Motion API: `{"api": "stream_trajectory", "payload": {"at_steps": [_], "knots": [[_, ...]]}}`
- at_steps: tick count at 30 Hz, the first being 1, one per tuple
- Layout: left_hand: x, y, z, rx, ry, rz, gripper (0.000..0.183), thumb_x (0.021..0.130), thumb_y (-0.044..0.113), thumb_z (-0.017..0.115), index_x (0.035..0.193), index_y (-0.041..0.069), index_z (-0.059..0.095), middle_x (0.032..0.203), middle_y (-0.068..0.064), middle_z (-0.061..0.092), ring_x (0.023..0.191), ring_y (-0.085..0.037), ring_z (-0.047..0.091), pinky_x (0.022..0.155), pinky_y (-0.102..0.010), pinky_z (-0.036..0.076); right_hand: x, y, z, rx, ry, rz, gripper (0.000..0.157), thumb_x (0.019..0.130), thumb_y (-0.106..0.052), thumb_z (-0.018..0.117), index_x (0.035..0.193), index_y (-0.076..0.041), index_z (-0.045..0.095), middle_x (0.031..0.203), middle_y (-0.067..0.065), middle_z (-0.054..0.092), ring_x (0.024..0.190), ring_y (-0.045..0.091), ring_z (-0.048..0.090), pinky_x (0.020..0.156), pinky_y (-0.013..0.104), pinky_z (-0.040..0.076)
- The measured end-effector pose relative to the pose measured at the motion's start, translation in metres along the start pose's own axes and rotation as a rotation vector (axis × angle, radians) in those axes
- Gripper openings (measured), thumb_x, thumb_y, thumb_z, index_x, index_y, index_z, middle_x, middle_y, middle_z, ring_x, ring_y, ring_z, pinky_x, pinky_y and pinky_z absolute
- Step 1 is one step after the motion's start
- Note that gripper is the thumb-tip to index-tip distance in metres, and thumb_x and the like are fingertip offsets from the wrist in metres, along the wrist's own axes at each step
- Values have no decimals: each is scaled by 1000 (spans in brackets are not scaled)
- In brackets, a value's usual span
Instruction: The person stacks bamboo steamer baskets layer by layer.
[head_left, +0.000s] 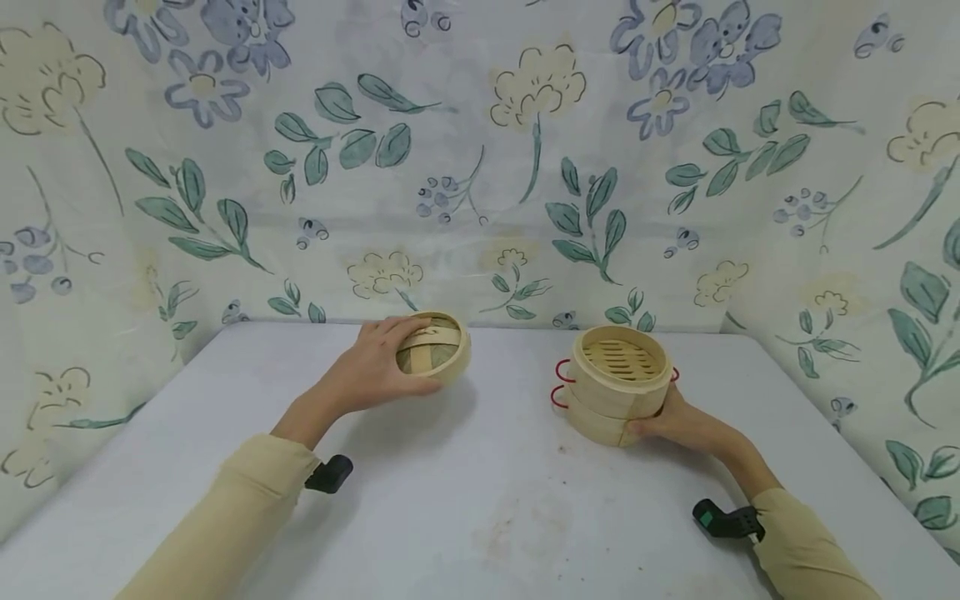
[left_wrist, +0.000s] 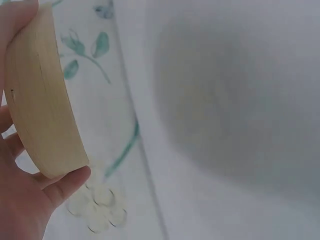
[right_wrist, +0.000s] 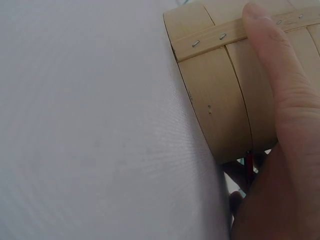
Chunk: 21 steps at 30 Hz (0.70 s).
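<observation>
My left hand (head_left: 371, 367) grips a round bamboo steamer lid (head_left: 437, 336) by its rim, holding it tilted above the white table. Its woven top with crossed strips shows in the head view, and the plain side band (left_wrist: 45, 100) in the left wrist view. To the right stands a two-tier bamboo steamer (head_left: 611, 392), without a lid, its slatted floor visible inside the upper tier. Red loop handles (head_left: 559, 397) stick out from its sides. My right hand (head_left: 678, 421) holds the steamer at its right side, thumb across the front; the other fingers are mostly hidden behind it.
The white table (head_left: 465, 500) carries a few small dark specks and faint stains near its middle. A floral cloth (head_left: 480, 183) hangs along the back and both sides. Black wrist devices (head_left: 330, 473) sit at both sleeves.
</observation>
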<state>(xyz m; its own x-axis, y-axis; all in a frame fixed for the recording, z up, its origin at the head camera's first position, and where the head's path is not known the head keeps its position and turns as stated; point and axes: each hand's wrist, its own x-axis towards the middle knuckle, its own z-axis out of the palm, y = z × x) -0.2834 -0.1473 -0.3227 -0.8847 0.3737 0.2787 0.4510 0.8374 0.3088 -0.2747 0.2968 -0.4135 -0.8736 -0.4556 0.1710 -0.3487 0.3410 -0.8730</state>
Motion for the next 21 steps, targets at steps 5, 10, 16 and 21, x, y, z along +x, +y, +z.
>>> {"api": "stream_trajectory", "payload": {"at_steps": [5, 10, 16, 21], "knots": [[22, 31, -2, -26, 3, 63, 93, 62, 74, 64, 138, 25, 39, 140, 0, 38, 122, -26, 32, 82, -49, 43, 0, 3, -2, 3, 8, -17, 102, 73, -10, 75, 145, -27, 5, 143, 10, 28, 132, 30, 23, 105, 56, 17], [43, 64, -1, -31, -7, 108, 92, 62, 73, 64, 138, 27, 39, 139, 3, 39, 124, -25, 32, 82, -46, 44, 0, 3, -3, 9, 8, -9, 103, 73, -12, 76, 145, -27, 4, 145, 10, 25, 134, 29, 19, 105, 56, 13], [65, 100, 5, -33, -9, 142, 92, 62, 74, 63, 138, 28, 40, 137, 3, 41, 123, -23, 33, 85, -44, 44, 0, 3, -4, 18, 0, -5, 101, 74, -13, 76, 145, -28, 6, 144, 9, 26, 134, 28, 20, 105, 55, 14], [82, 130, 16, -18, -20, 203, 90, 63, 73, 62, 137, 26, 41, 137, 3, 42, 119, -23, 36, 86, -41, 43, 2, 4, -2, 20, -7, -20, 97, 74, -13, 75, 144, -27, 10, 142, 7, 30, 131, 27, 26, 105, 52, 17]]}}
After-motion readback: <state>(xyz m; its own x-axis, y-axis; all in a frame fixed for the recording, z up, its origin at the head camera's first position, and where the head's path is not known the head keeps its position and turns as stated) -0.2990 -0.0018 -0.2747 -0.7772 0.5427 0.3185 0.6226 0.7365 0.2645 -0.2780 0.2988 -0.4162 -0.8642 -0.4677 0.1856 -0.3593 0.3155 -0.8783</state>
